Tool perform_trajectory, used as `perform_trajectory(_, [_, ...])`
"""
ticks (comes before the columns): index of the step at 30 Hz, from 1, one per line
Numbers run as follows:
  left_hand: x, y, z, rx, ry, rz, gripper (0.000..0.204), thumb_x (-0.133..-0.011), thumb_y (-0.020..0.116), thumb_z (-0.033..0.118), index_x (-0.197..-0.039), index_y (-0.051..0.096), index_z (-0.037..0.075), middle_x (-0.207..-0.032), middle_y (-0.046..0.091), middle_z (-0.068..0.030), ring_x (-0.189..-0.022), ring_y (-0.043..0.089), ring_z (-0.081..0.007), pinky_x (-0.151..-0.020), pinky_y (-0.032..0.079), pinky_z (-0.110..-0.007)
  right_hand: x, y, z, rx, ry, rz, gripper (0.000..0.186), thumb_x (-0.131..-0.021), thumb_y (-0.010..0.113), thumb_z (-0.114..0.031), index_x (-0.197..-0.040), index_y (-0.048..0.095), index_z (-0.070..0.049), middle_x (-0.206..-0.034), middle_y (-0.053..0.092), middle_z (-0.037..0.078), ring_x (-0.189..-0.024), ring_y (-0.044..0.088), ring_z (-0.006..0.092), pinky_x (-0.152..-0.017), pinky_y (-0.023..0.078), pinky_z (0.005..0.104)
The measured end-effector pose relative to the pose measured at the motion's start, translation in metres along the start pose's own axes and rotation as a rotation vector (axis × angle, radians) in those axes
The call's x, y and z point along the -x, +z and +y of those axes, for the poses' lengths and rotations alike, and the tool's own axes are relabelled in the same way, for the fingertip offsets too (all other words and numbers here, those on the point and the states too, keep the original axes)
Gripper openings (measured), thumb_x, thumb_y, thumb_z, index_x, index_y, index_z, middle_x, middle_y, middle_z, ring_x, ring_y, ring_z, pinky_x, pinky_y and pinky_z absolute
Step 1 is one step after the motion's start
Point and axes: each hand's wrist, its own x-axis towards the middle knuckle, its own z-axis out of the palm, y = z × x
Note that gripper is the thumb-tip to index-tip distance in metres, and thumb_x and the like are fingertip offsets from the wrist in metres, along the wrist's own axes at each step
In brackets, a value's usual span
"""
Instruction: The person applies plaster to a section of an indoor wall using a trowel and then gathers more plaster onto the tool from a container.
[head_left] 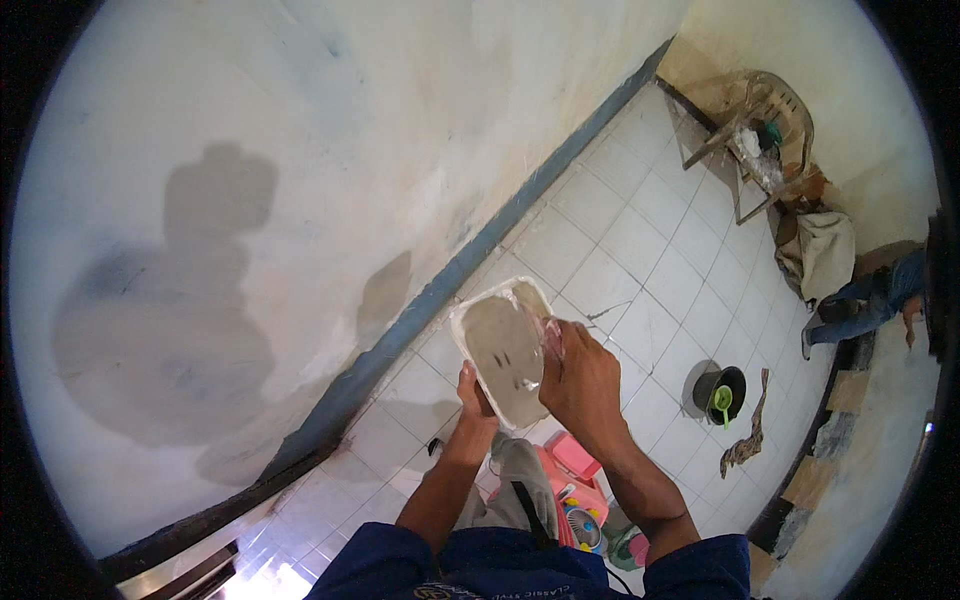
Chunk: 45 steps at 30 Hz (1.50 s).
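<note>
A white rectangular tub (527, 283) is held up in front of me, its inside coated with a greyish-beige wet material. My left hand (474, 402) grips the tub's lower left side, thumb up along the edge and the other fingers mostly hidden beneath. At the tub's right rim, my right hand (583, 385) is closed, its knuckles turned upward. Something pinkish and whitish shows between its fingers, but the hand covers most of it and I cannot tell its kind. A few dark marks show on the tub's inside.
A pale wall with a blue-grey bottom band (490, 236) runs along the left. Below are a pink container (573, 455) and a small fan (584, 527). To the right stands a black bucket (738, 381) with a green dipper (723, 399); beyond are a chair (790, 105) and another person (860, 300).
</note>
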Motion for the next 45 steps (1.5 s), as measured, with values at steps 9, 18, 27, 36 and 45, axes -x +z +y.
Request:
perform_trajectory(9, [0.006, 0.041, 0.005, -0.055, -0.031, -0.037, 0.077, -0.082, 0.049, 0.057, -0.138, 0.034, 0.006, -0.133, 0.046, -0.0148, -0.117, 0.049, -0.0314, -0.097, 0.042, -0.046, -0.012, -0.037, -0.022, 0.045, -0.051, 0.085, 0.025, -0.074, 0.055, -0.002, -0.098, 0.055, 0.003, -0.082, 0.058, 0.019, -0.074, 0.060, 0.0388, -0.063, 0.048, 0.0447])
perform_trajectory(18, [0.008, 0.049, 0.018, 0.064, -0.056, -0.096, 0.071, -0.083, 0.052, 0.052, -0.136, 0.038, 0.007, -0.131, 0.049, -0.0127, -0.116, 0.050, -0.0294, -0.097, 0.042, -0.044, -0.004, -0.048, -0.043, 0.136, -0.060, 0.037, 0.020, -0.075, 0.054, -0.004, -0.095, 0.056, 0.002, -0.082, 0.058, 0.018, -0.071, 0.060, 0.0384, -0.061, 0.048, 0.0452])
perform_trajectory(27, [0.007, 0.094, 0.054, 0.038, -0.135, -0.189, 0.070, -0.083, 0.052, 0.050, -0.136, 0.038, 0.006, -0.130, 0.049, -0.0126, -0.118, 0.049, -0.0290, -0.101, 0.039, -0.043, -0.001, -0.063, -0.084, 0.141, -0.003, 0.118, 0.021, -0.074, 0.055, -0.005, -0.094, 0.057, 0.002, -0.083, 0.060, 0.019, -0.073, 0.061, 0.0378, -0.063, 0.049, 0.0452])
perform_trajectory(36, [-0.009, 0.089, 0.053, 0.046, -0.186, -0.251, 0.070, -0.084, 0.050, 0.052, -0.136, 0.038, 0.007, -0.130, 0.049, -0.0132, -0.118, 0.049, -0.0297, -0.101, 0.039, -0.043, -0.004, -0.059, -0.101, 0.081, -0.071, 0.148, 0.022, -0.076, 0.055, -0.006, -0.096, 0.059, 0.003, -0.085, 0.060, 0.020, -0.074, 0.061, 0.0387, -0.064, 0.049, 0.0448])
perform_trajectory(45, [-0.005, 0.131, 0.032, 0.034, -0.059, -0.326, 0.074, -0.084, 0.049, 0.056, -0.137, 0.036, 0.007, -0.131, 0.049, -0.0129, -0.118, 0.049, -0.0291, -0.100, 0.040, -0.043, -0.004, -0.105, -0.076, 0.119, -0.034, 0.188, 0.017, -0.078, 0.055, -0.007, -0.092, 0.057, 0.003, -0.077, 0.056, 0.019, -0.070, 0.058, 0.0396, -0.061, 0.047, 0.0450])
